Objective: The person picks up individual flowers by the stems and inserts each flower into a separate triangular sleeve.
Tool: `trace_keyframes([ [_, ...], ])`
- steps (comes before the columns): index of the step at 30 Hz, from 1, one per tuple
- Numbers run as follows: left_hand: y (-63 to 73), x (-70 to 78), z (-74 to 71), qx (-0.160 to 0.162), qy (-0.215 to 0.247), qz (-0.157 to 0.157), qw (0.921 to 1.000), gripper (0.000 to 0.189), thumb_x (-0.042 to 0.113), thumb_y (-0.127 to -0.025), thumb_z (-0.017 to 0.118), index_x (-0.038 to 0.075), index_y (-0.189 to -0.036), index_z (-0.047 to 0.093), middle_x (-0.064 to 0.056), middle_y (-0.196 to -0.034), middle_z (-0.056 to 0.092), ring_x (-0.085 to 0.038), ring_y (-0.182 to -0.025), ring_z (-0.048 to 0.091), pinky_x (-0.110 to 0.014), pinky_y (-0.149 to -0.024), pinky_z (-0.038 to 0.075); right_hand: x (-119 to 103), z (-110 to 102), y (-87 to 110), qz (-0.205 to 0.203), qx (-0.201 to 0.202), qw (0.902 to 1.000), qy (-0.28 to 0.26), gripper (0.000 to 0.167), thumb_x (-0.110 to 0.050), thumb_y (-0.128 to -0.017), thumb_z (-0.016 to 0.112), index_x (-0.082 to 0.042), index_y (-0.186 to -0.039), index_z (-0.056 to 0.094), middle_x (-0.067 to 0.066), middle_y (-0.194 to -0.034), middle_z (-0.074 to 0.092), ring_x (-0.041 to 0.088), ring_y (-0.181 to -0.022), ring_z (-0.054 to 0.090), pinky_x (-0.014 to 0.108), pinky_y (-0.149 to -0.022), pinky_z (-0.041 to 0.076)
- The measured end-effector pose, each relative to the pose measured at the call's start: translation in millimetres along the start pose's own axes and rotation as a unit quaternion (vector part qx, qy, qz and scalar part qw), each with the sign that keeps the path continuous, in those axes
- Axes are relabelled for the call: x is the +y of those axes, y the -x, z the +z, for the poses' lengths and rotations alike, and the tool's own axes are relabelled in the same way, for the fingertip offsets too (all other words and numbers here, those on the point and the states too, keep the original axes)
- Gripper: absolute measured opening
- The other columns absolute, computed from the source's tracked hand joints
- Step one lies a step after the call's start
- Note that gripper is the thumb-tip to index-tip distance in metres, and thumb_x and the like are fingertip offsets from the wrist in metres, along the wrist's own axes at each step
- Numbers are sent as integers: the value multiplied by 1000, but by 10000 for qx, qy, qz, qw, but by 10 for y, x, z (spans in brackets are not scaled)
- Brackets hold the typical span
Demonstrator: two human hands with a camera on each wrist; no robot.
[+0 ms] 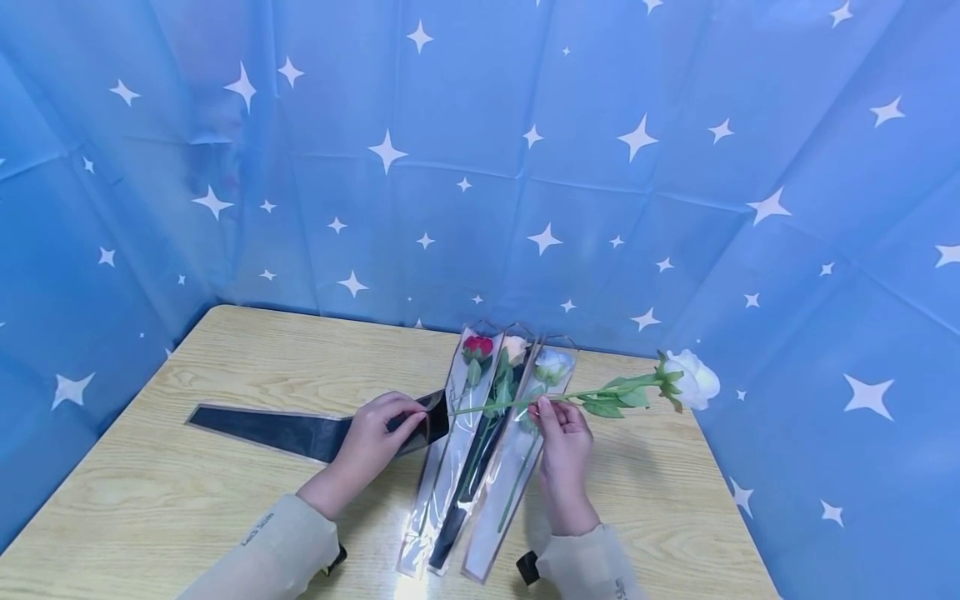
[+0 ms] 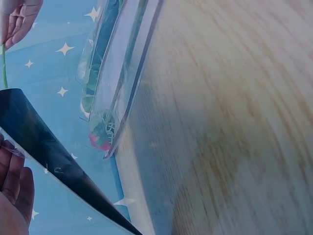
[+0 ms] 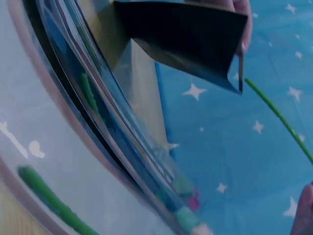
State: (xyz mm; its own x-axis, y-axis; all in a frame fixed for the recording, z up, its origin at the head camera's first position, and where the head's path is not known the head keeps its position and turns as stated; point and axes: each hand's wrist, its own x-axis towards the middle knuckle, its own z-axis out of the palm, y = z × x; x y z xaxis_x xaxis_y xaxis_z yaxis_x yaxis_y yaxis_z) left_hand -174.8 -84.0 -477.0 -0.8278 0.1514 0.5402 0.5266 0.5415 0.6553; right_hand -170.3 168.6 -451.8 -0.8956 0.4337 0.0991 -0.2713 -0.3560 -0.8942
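Note:
My left hand (image 1: 375,433) pinches a long, tapering black flower sleeve (image 1: 262,427) near its wide end, with the narrow end pointing left. In the right wrist view the mouth of the sleeve (image 3: 186,41) gapes. A white artificial rose (image 1: 692,379) lies crosswise, its bloom at the right and green leaves (image 1: 618,398) behind it. Thumb and fingertips of my right hand (image 1: 564,446) pinch its thin stem. The cut end of the green stem (image 3: 279,117) is right at the sleeve's mouth.
Beneath the stem, three sleeved flowers lie side by side on the wooden table (image 1: 667,500): a red one (image 1: 477,346), a cream one (image 1: 515,348) and a whitish one (image 1: 553,365). A blue star-patterned curtain (image 1: 465,208) hangs behind and along both sides.

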Motion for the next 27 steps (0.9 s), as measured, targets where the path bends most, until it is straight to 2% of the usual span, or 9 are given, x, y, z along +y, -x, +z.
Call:
trace_keyframes([
  [4,-3,15,18,63,-35,79,9999,6,16,-85,72,19,-90,73,9,-91,67,-6,-88,63,-27,-77,55,50,68,69,-155,-74,9992,366,4,0,-88,63,3,-90,61,-2,-75,70,8,-68,68,23,-73,57],
  [9,-9,33,46,96,-1,121,9999,6,16,-84,72,18,-90,73,8,-90,67,-5,-87,63,-25,-77,55,124,145,158,-107,-118,9979,632,6,-3,-85,68,0,-88,63,-2,-75,70,9,-68,68,25,-74,57],
  [16,-15,73,62,102,177,101,9997,6,16,-85,71,17,-90,73,8,-90,68,-5,-86,64,-25,-75,55,195,221,243,-28,-189,9925,1210,20,-11,-83,73,4,-91,64,-2,-77,69,10,-69,68,25,-74,57],
  [23,-25,97,70,140,191,104,9997,5,16,-85,71,17,-90,73,7,-90,68,-6,-87,64,-25,-76,55,233,269,303,-40,-358,9906,1318,28,-14,-83,74,9,-94,63,9,-85,71,13,-74,69,26,-75,57],
  [27,-27,102,83,158,239,77,9996,5,16,-85,71,17,-90,73,8,-90,68,-6,-87,64,-25,-76,55,274,302,331,-224,-499,9887,1393,27,-11,-84,72,11,-96,62,11,-86,70,13,-74,68,27,-74,57],
])
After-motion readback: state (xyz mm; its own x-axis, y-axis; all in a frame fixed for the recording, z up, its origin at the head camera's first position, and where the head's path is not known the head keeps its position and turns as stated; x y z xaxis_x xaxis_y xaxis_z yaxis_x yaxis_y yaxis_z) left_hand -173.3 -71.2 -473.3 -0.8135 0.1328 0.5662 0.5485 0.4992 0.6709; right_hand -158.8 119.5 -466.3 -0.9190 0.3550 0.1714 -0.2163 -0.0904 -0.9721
